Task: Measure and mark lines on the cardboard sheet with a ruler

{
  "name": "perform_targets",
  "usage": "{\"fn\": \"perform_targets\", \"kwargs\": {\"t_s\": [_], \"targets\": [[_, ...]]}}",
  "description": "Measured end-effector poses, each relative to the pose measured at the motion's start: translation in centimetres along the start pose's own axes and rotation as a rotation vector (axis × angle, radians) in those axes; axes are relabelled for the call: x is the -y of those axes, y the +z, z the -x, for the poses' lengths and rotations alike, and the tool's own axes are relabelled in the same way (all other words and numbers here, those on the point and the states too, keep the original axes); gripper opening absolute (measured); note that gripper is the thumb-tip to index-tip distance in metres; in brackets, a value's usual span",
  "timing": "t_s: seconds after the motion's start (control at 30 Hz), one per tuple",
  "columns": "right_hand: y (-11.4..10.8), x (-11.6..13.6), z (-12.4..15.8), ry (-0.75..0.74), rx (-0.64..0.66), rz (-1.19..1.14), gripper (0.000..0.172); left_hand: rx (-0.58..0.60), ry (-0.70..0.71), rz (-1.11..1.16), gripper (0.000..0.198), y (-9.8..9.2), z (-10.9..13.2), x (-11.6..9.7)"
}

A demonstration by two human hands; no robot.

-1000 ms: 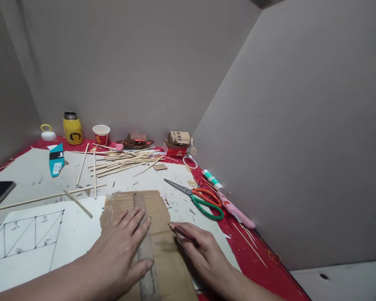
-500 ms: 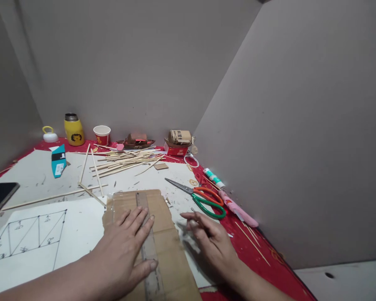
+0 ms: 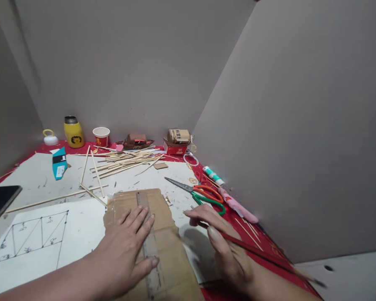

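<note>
My left hand (image 3: 130, 242) lies with its fingers stretched out over a clear ruler (image 3: 152, 267), pressing it onto a piece of brown cardboard (image 3: 169, 246). The ruler runs lengthwise along the cardboard, and the hand covers part of it. To the right, my right hand (image 3: 225, 246) is raised above the table, closed around a slim dark-red pencil (image 3: 257, 249). The pencil slants across the hand, its pale, dark-tipped end pointing down to the right and slightly blurred.
Scissors (image 3: 203, 194) with orange and green handles lie beyond my right hand. Many thin wooden sticks (image 3: 128, 161) are spread at the back. At left are a paper with a line drawing (image 3: 78, 234) and a dark tablet-like device (image 3: 0, 202). A yellow bottle (image 3: 74, 133) stands near the back wall.
My right hand has shifted right and turned, so that the pencil's long shaft shows pointing down to the right. My left hand stays on the ruler.
</note>
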State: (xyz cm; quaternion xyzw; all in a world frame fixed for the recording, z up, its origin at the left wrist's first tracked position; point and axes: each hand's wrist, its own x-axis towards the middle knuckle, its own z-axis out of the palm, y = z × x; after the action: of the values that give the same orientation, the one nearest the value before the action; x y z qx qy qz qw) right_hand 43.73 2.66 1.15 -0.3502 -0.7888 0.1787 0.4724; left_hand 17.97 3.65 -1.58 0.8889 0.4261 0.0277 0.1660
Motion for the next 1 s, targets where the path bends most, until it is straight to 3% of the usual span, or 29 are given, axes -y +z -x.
{"fn": "perform_targets", "kwargs": {"t_s": [0.13,0.2,0.3,0.4,0.57,0.73,1.0], "targets": [[0.7,0.8,-1.6,-0.107,-0.007,0.017,0.036,0.01,0.003,-0.03,0.08,-0.1,0.0,0.0],[1.9,0.6,-1.6,-0.062,-0.046,-0.029,0.038,0.011,0.01,-0.042,0.079,-0.2,-0.1,-0.1],[4.3,-0.2,-0.8,0.269,-0.117,-0.246,0.045,0.007,0.014,-0.053,0.079,-0.3,-0.1,-0.1],[6.2,-1.0,-0.2,0.62,-0.092,-0.488,0.048,0.007,0.018,-0.059,0.079,-0.3,-0.1,0.0],[6.6,-1.7,-1.5,0.858,-0.088,-0.699,0.05,-0.042,0.035,-0.089,0.08,0.4,0.0,0.4],[6.3,-1.9,-2.5,0.948,-0.118,-0.815,0.042,-0.053,0.034,-0.127,0.082,0.5,0.2,0.7],[6.0,-1.6,-2.7,0.966,-0.114,-0.844,0.033,0.114,0.042,-0.187,0.082,-3.0,-0.5,-0.7]]}}
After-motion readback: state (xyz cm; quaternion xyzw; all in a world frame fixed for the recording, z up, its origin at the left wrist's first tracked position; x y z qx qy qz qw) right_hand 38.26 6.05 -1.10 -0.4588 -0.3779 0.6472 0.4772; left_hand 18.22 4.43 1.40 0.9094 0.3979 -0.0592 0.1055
